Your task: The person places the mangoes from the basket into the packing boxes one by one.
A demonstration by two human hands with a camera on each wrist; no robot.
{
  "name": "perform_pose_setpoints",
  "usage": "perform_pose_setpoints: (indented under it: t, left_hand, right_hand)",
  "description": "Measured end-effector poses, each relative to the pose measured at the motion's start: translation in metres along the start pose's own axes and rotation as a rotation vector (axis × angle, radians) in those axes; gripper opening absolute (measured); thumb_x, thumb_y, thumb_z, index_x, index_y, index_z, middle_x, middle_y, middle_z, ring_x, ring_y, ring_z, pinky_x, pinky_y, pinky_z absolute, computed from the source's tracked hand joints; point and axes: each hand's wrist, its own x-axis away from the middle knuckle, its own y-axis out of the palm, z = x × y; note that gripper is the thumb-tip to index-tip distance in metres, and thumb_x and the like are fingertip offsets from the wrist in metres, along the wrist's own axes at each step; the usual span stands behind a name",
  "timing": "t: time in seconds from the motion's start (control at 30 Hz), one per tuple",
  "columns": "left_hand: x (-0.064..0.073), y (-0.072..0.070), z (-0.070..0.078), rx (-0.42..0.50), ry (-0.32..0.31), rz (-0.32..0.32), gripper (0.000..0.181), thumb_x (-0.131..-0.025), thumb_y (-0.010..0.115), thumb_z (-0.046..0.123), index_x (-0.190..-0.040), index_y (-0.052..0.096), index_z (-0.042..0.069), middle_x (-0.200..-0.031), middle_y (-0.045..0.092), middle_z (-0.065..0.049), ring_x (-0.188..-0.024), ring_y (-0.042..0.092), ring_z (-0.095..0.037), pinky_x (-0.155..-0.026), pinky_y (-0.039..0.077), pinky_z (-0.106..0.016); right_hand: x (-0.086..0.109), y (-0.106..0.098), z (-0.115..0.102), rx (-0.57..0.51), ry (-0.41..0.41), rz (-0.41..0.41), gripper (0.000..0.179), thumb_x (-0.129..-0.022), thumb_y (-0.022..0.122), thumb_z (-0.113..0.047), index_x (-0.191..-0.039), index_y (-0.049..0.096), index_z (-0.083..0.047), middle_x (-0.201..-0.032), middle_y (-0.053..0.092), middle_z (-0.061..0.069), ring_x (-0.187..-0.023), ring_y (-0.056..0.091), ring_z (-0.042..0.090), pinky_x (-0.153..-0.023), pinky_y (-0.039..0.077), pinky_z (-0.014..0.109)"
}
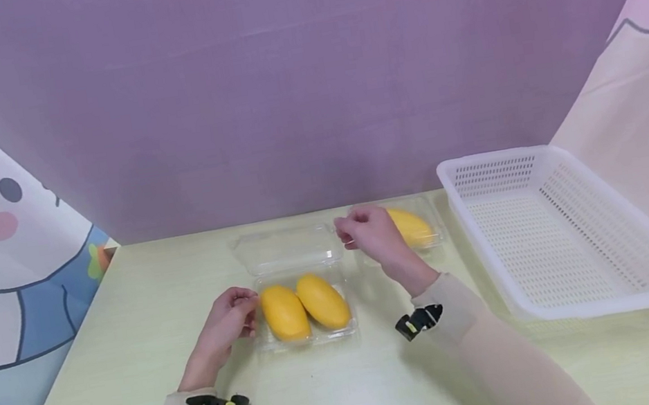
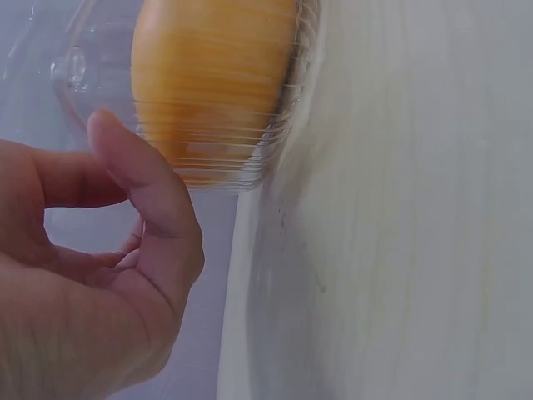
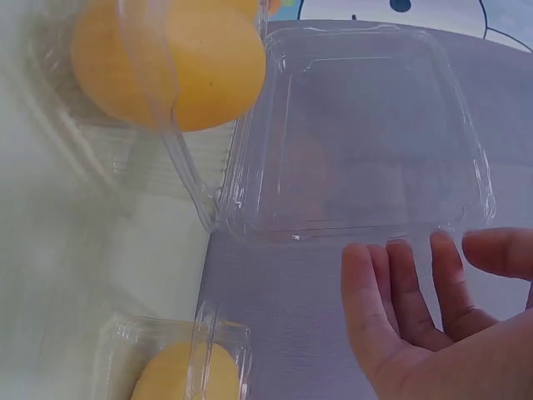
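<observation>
A clear plastic clamshell box [image 1: 309, 340] holds two yellow mangoes [image 1: 285, 313], side by side. Its lid [image 1: 290, 249] stands raised at the back. My left hand [image 1: 231, 320] is at the box's left side, fingers loosely bent; in the left wrist view a fingertip [image 2: 107, 129] overlaps the box's wall, and whether it touches cannot be told. At the lid's right edge is my right hand [image 1: 374, 233], its loosely bent fingers [image 3: 400, 283] close to the rim in the right wrist view. Neither hand visibly grips anything.
Behind my right hand, a second clear box holds a yellow mango [image 1: 411, 226], partly hidden. A white perforated basket [image 1: 502, 274] stands at the right of the pale table [image 1: 328, 398]. Purple cloth [image 1: 308, 93] rises along the back edge, with printed cloths on both sides.
</observation>
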Motion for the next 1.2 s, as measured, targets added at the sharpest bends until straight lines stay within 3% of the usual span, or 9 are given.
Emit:
perform_pose_setpoints:
  t: [0.2,0.47,0.7,0.8,0.97,1.2]
  left_hand:
    - [0.0,0.001,0.0,0.009,0.0,0.003,0.028,-0.105,0.051,0.014,-0.126,0.046,-0.004,-0.088,0.053,-0.013,-0.068,0.052,-0.02,-0.06,0.052,-0.029]
    - [-0.002,-0.001,-0.001,0.065,-0.026,-0.005,0.03,-0.107,0.049,0.015,-0.128,0.046,-0.005,-0.092,0.055,-0.013,-0.07,0.054,-0.019,-0.062,0.053,-0.027]
    - [-0.002,-0.006,0.001,0.199,-0.066,-0.038,0.028,-0.106,0.04,0.015,-0.119,0.051,-0.006,-0.086,0.057,-0.01,-0.066,0.057,-0.017,-0.063,0.056,-0.03]
    - [-0.001,-0.008,0.002,0.248,-0.074,-0.055,0.035,-0.107,0.036,0.025,-0.116,0.052,-0.005,-0.085,0.059,-0.009,-0.066,0.058,-0.017,-0.064,0.057,-0.031]
    - [0.0,-0.011,0.002,0.253,-0.066,-0.085,0.053,-0.109,0.035,0.04,-0.128,0.049,-0.008,-0.086,0.062,-0.006,-0.069,0.059,-0.017,-0.066,0.057,-0.031]
    - [0.0,-0.01,-0.002,0.223,-0.052,-0.075,0.039,-0.103,0.045,0.024,-0.126,0.052,-0.006,-0.084,0.059,-0.007,-0.068,0.06,-0.019,-0.066,0.057,-0.033]
  right_hand:
    - [0.007,-0.003,0.004,0.028,0.059,-0.049,0.018,-0.097,0.066,-0.018,-0.096,0.066,0.0,-0.099,0.067,0.016,-0.094,0.065,0.031,-0.086,0.059,0.036]
    - [0.014,-0.008,0.02,0.072,0.088,-0.117,0.028,-0.097,0.064,-0.019,-0.115,0.067,0.002,-0.114,0.067,0.019,-0.1,0.065,0.036,-0.087,0.058,0.038]
    - [0.019,-0.008,0.036,0.093,0.118,-0.155,0.03,-0.095,0.063,-0.018,-0.115,0.067,0.005,-0.117,0.066,0.024,-0.101,0.065,0.039,-0.084,0.059,0.038]
    - [0.022,-0.008,0.041,0.089,0.134,-0.161,0.032,-0.094,0.063,-0.016,-0.116,0.066,0.007,-0.116,0.065,0.023,-0.099,0.065,0.035,-0.083,0.059,0.038]
    - [0.025,-0.006,0.05,0.076,0.171,-0.171,0.034,-0.094,0.064,-0.014,-0.119,0.062,0.009,-0.113,0.065,0.022,-0.096,0.065,0.033,-0.085,0.059,0.041]
    - [0.028,-0.004,0.062,0.028,0.205,-0.195,0.035,-0.093,0.063,-0.01,-0.12,0.062,0.012,-0.111,0.065,0.027,-0.094,0.067,0.035,-0.083,0.06,0.042]
